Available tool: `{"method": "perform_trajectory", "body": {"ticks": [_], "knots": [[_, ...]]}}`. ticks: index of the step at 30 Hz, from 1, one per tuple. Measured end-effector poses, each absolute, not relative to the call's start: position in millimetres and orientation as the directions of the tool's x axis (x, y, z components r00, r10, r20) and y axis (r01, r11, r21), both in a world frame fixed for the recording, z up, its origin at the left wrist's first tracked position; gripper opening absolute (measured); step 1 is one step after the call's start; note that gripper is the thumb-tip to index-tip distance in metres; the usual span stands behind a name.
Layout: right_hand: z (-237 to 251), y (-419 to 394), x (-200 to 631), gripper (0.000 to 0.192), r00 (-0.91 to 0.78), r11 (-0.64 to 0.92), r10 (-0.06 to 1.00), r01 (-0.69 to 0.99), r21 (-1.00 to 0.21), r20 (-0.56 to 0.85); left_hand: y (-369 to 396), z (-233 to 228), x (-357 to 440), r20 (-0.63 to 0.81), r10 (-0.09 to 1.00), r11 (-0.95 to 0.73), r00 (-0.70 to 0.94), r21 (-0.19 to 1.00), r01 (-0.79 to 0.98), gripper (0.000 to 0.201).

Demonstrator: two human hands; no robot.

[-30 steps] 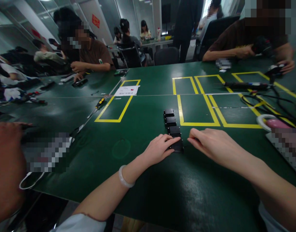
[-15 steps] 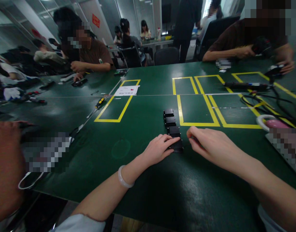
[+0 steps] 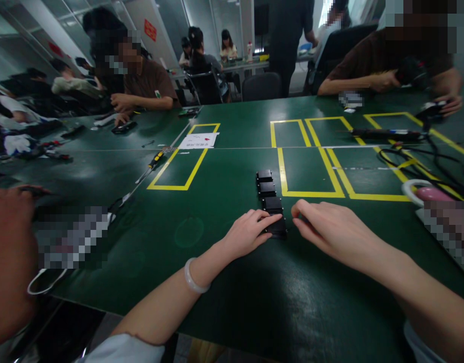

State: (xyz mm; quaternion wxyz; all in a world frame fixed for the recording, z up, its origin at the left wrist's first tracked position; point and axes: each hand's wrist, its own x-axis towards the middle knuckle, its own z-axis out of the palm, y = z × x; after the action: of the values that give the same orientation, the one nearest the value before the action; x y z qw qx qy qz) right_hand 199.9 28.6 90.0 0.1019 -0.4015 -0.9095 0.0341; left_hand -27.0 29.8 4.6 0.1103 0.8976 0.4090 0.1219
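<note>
On the dark green table (image 3: pixel 224 282), four small black rectangular plastic blocks (image 3: pixel 269 197) lie in a row just beside a yellow tape rectangle (image 3: pixel 283 176). The left hand (image 3: pixel 250 233) lies flat, its fingers (image 3: pixel 272 220) stretched over the nearest block, pressing and not gripping it. The right hand (image 3: pixel 326 227) rests near this block, fingers loosely curled, holding nothing visible

The table (image 3: pixel 224 282) has a smooth green mat with a dull sheen. The small black blocks (image 3: pixel 268 190) look like matt plastic. The bracelet (image 3: pixel 193 278) is glossy, pale, stone-like. The far sheet (image 3: pixel 199 140) is white paper.
</note>
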Motion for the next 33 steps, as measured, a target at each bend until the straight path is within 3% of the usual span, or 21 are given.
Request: {"method": "perform_trajectory", "body": {"ticks": [5, 11, 17, 23, 29, 33], "knots": [[88.4, 29.0, 198.3, 0.021, -0.636, 0.652, 0.755, 0.754, -0.084, 0.16, 29.9, 5.2, -26.6, 0.122, 0.762, -0.64, 0.636, 0.293, 0.71, 0.052], [90.9, 27.2, 199.4, 0.013, -0.647, 0.672, 0.74, 0.725, -0.151, 0.185, 30.1, 5.1, -26.6, 0.126, 0.762, -0.64, 0.635, 0.297, 0.709, 0.052], [89.8, 29.0, 198.9, 0.022, -0.625, 0.635, 0.77, 0.77, -0.062, 0.128, 30.0, 5.9, -26.5, 0.118, 0.763, -0.638, 0.636, 0.296, 0.711, 0.052], [90.8, 27.0, 200.3, 0.012, -0.642, 0.66, 0.751, 0.734, -0.159, 0.153, 29.9, 4.8, -26.6, 0.121, 0.761, -0.641, 0.638, 0.292, 0.709, 0.053], [90.6, 27.2, 198.3, 0.021, -0.627, 0.642, 0.766, 0.76, -0.103, 0.142, 29.7, 4.2, -26.7, 0.133, 0.763, -0.64, 0.633, 0.299, 0.708, 0.054], [89.5, 28.2, 200.8, 0.015, -0.637, 0.654, 0.755, 0.748, -0.115, 0.155, 29.8, 4.4, -26.9, 0.136, 0.759, -0.643, 0.636, 0.301, 0.704, 0.052]]}}
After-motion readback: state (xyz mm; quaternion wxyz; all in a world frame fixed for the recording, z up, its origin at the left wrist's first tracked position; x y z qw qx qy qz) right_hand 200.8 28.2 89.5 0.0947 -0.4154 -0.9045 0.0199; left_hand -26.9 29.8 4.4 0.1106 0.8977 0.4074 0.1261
